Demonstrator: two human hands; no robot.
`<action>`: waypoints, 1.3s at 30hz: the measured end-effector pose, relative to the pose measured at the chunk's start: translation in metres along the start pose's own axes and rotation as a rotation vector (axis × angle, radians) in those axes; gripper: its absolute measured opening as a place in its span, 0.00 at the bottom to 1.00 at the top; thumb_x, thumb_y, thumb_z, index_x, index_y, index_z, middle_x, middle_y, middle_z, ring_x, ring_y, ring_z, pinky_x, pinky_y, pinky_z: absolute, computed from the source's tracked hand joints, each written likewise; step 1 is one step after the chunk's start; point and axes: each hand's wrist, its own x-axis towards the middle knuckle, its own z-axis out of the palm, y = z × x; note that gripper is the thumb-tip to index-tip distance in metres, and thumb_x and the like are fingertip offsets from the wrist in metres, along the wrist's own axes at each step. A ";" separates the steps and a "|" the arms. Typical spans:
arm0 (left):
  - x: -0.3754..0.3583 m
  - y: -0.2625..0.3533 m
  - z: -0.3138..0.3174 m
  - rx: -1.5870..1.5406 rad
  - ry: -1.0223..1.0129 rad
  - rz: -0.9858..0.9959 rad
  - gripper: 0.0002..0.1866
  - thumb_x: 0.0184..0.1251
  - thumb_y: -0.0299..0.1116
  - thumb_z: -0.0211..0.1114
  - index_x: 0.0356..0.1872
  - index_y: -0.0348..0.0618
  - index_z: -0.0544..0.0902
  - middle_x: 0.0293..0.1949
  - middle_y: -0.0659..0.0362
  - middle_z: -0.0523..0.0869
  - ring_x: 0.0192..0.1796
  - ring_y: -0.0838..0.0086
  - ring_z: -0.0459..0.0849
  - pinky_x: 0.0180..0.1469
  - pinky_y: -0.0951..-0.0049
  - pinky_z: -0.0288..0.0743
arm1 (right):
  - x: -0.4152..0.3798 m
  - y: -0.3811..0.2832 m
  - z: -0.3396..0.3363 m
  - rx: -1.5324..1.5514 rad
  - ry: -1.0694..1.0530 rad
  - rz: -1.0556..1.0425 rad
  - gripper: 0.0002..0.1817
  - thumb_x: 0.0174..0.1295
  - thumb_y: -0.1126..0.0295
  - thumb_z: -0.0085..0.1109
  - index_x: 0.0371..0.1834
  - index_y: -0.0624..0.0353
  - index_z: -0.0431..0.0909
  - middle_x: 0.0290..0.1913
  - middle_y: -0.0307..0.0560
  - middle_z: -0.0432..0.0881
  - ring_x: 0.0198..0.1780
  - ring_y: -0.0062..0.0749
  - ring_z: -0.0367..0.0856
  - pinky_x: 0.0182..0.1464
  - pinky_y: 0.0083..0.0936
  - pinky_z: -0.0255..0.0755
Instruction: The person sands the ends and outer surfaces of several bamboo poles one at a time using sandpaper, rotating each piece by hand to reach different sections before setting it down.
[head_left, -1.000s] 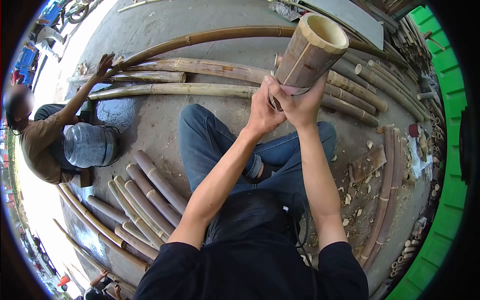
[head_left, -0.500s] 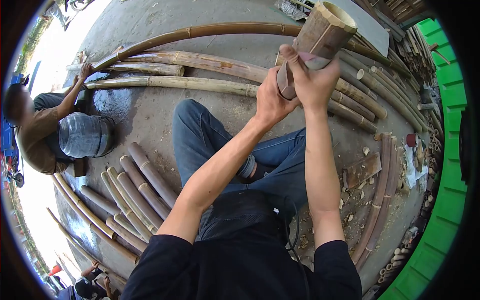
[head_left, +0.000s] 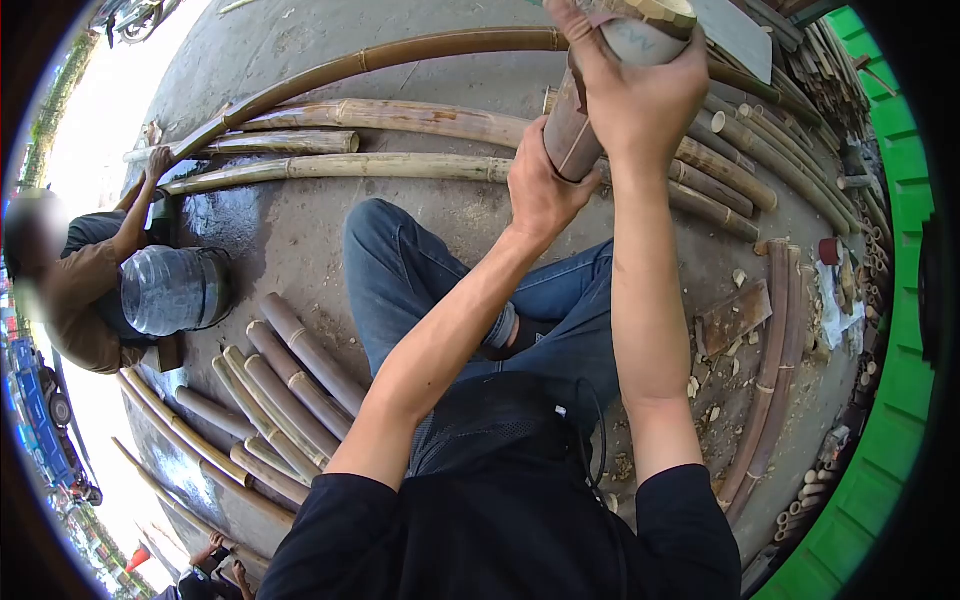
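Note:
A thick bamboo piece (head_left: 572, 135) slants up and away from me near the top of the view. My left hand (head_left: 543, 190) is wrapped round its lower end. Higher up, my right hand (head_left: 645, 95) grips a pale, rounded surface with faint green marks (head_left: 640, 42), just below a cut bamboo rim (head_left: 668, 10); whether this is sandpaper or another wrap I cannot tell. The right thumb points up along the left side. Both hands are close together, above the long bamboo poles (head_left: 430, 118) on the floor.
Short bamboo lengths (head_left: 290, 385) lie at the lower left. A person (head_left: 90, 290) sits at the left by a clear plastic jug (head_left: 165, 290), touching a long curved pole. Bamboo strips (head_left: 775, 370), wood chips and a flat board (head_left: 733, 318) lie right, beside a green wall (head_left: 905, 250).
The bamboo and my right hand have moved up and slightly right in view. My left hand sits slightly lower on the view, further from the right. The seated person's arm has shifted slightly.

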 end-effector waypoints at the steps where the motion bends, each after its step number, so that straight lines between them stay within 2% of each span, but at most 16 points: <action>1: 0.001 0.000 0.003 -0.003 -0.014 0.004 0.40 0.46 0.31 0.81 0.63 0.36 0.72 0.49 0.39 0.85 0.51 0.42 0.86 0.53 0.53 0.81 | 0.023 -0.021 -0.009 -0.138 -0.029 -0.066 0.37 0.47 0.50 0.89 0.46 0.68 0.79 0.37 0.49 0.89 0.39 0.31 0.88 0.47 0.30 0.81; 3: -0.002 0.002 0.010 -0.009 -0.011 -0.016 0.41 0.46 0.30 0.80 0.64 0.35 0.71 0.50 0.39 0.84 0.51 0.42 0.86 0.53 0.52 0.81 | 0.045 -0.044 -0.001 -0.129 0.100 0.070 0.36 0.52 0.68 0.85 0.62 0.66 0.76 0.49 0.50 0.87 0.46 0.29 0.87 0.49 0.29 0.83; 6: -0.004 -0.009 0.012 -0.033 -0.003 -0.026 0.40 0.47 0.31 0.80 0.64 0.36 0.72 0.50 0.41 0.85 0.52 0.43 0.86 0.54 0.53 0.81 | -0.009 0.004 0.007 -0.140 0.189 -0.045 0.40 0.46 0.51 0.89 0.50 0.68 0.76 0.39 0.50 0.88 0.40 0.32 0.88 0.47 0.32 0.81; 10: 0.013 -0.003 0.005 -0.106 0.010 0.048 0.37 0.50 0.33 0.81 0.62 0.37 0.74 0.49 0.42 0.86 0.51 0.44 0.88 0.53 0.56 0.82 | -0.066 0.051 -0.006 0.118 -0.200 0.150 0.36 0.49 0.59 0.88 0.55 0.67 0.79 0.46 0.51 0.89 0.44 0.35 0.90 0.50 0.34 0.84; 15: 0.007 -0.004 -0.011 -0.114 -0.217 0.022 0.36 0.45 0.32 0.80 0.59 0.36 0.76 0.43 0.42 0.89 0.46 0.45 0.90 0.50 0.57 0.83 | 0.053 -0.006 -0.032 0.523 -0.331 0.163 0.30 0.54 0.67 0.85 0.57 0.66 0.81 0.49 0.50 0.89 0.46 0.29 0.89 0.47 0.27 0.84; 17: 0.010 -0.008 -0.018 -0.113 -0.235 0.022 0.35 0.44 0.32 0.80 0.56 0.35 0.77 0.40 0.43 0.89 0.43 0.49 0.91 0.49 0.60 0.84 | 0.054 -0.012 -0.033 0.678 -0.305 0.207 0.34 0.54 0.69 0.86 0.61 0.67 0.76 0.46 0.52 0.88 0.41 0.27 0.87 0.42 0.24 0.83; 19: 0.021 -0.010 -0.029 -0.188 -0.330 0.025 0.31 0.44 0.32 0.79 0.52 0.36 0.79 0.40 0.45 0.90 0.42 0.57 0.92 0.49 0.62 0.83 | 0.020 0.015 -0.027 0.531 -0.465 0.122 0.27 0.55 0.66 0.84 0.56 0.62 0.84 0.51 0.48 0.89 0.50 0.31 0.91 0.53 0.31 0.86; 20: 0.024 -0.014 -0.033 -0.254 -0.359 0.012 0.27 0.44 0.33 0.80 0.47 0.37 0.80 0.37 0.57 0.87 0.38 0.73 0.85 0.46 0.68 0.81 | -0.008 0.020 -0.017 0.598 -0.409 0.199 0.32 0.47 0.53 0.89 0.48 0.61 0.84 0.42 0.42 0.90 0.43 0.26 0.90 0.48 0.26 0.86; 25: 0.028 -0.015 -0.052 -0.268 -0.480 -0.022 0.26 0.40 0.32 0.81 0.44 0.38 0.81 0.35 0.60 0.86 0.36 0.76 0.82 0.43 0.69 0.79 | 0.021 -0.001 -0.021 0.522 -0.477 0.159 0.37 0.45 0.52 0.90 0.53 0.62 0.83 0.44 0.45 0.90 0.44 0.28 0.90 0.49 0.26 0.86; 28: 0.036 -0.020 -0.058 -0.285 -0.703 -0.096 0.26 0.39 0.30 0.79 0.45 0.37 0.82 0.37 0.59 0.87 0.39 0.76 0.83 0.47 0.69 0.79 | 0.070 -0.055 -0.040 1.183 -0.605 0.388 0.29 0.54 0.72 0.85 0.56 0.67 0.78 0.44 0.50 0.88 0.35 0.24 0.87 0.30 0.20 0.79; 29: 0.039 -0.021 -0.061 -0.286 -0.702 -0.089 0.26 0.39 0.30 0.79 0.45 0.37 0.82 0.37 0.59 0.87 0.39 0.76 0.83 0.47 0.69 0.79 | 0.062 -0.048 -0.038 1.181 -0.606 0.380 0.29 0.54 0.72 0.85 0.56 0.67 0.78 0.44 0.50 0.88 0.35 0.24 0.87 0.30 0.20 0.79; 31: 0.051 -0.027 -0.064 -0.380 -0.809 -0.119 0.28 0.38 0.30 0.77 0.48 0.36 0.81 0.34 0.58 0.86 0.40 0.74 0.82 0.49 0.72 0.78 | 0.027 -0.012 -0.024 0.630 -0.505 0.116 0.35 0.52 0.66 0.86 0.62 0.64 0.80 0.51 0.50 0.90 0.49 0.30 0.91 0.53 0.32 0.86; 34: 0.067 -0.034 -0.069 -0.258 -0.789 0.312 0.33 0.38 0.31 0.80 0.52 0.36 0.81 0.38 0.54 0.88 0.44 0.65 0.87 0.51 0.68 0.80 | -0.036 0.005 -0.022 0.563 -0.475 0.136 0.34 0.50 0.67 0.87 0.60 0.66 0.80 0.50 0.49 0.90 0.47 0.29 0.90 0.52 0.29 0.86; 35: 0.065 -0.016 -0.071 -0.250 -0.784 0.316 0.33 0.38 0.31 0.80 0.52 0.36 0.81 0.38 0.54 0.88 0.44 0.65 0.87 0.51 0.68 0.80 | -0.044 0.007 -0.025 0.470 -0.415 0.168 0.32 0.51 0.67 0.86 0.57 0.65 0.81 0.48 0.48 0.90 0.47 0.28 0.90 0.52 0.28 0.85; 37: 0.047 0.040 -0.065 -0.364 -0.223 0.113 0.39 0.38 0.32 0.83 0.58 0.37 0.78 0.45 0.49 0.89 0.48 0.55 0.88 0.53 0.62 0.81 | -0.047 0.005 -0.021 0.381 -0.353 0.211 0.30 0.51 0.67 0.86 0.55 0.65 0.83 0.46 0.47 0.91 0.46 0.28 0.90 0.51 0.27 0.85; 39: 0.034 0.037 -0.052 -0.188 -0.303 0.115 0.41 0.40 0.33 0.83 0.61 0.37 0.75 0.47 0.46 0.88 0.48 0.50 0.88 0.54 0.60 0.81 | -0.034 -0.002 -0.014 0.270 -0.262 0.181 0.35 0.47 0.54 0.88 0.50 0.66 0.82 0.43 0.49 0.91 0.42 0.29 0.91 0.48 0.27 0.85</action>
